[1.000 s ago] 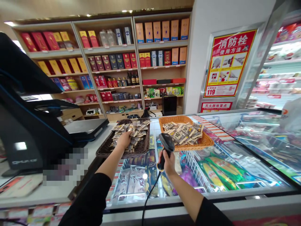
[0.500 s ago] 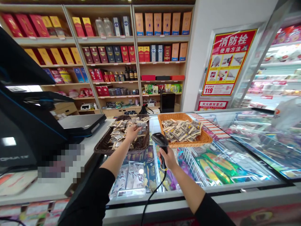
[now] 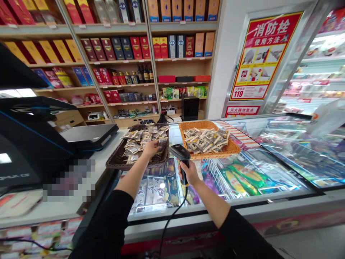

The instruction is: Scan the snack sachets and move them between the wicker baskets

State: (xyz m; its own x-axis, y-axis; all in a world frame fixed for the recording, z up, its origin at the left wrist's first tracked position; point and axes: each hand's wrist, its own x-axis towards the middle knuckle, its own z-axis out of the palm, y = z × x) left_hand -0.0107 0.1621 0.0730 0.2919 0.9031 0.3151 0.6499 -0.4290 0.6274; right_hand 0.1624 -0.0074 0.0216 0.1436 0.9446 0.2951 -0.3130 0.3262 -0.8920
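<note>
My right hand is wrapped round the handle of a black barcode scanner, its head turned toward the dark basket and its cord hanging down. My left hand reaches over the dark brown wicker basket, fingers closed on a small snack packet at the basket's right side. Many similar packets lie loose in that basket. To the right, an orange wicker basket holds more packets with dark lettering on a pale label.
Both baskets stand on a glass-topped chest freezer with bagged goods inside. At left, a counter carries a flat grey-topped device and a black checkout machine. Shelves of boxes line the back wall.
The view has tilted downward. My left hand with the packet has come slightly lower over the dark basket, and the scanner has shifted slightly left, nearer to it.
</note>
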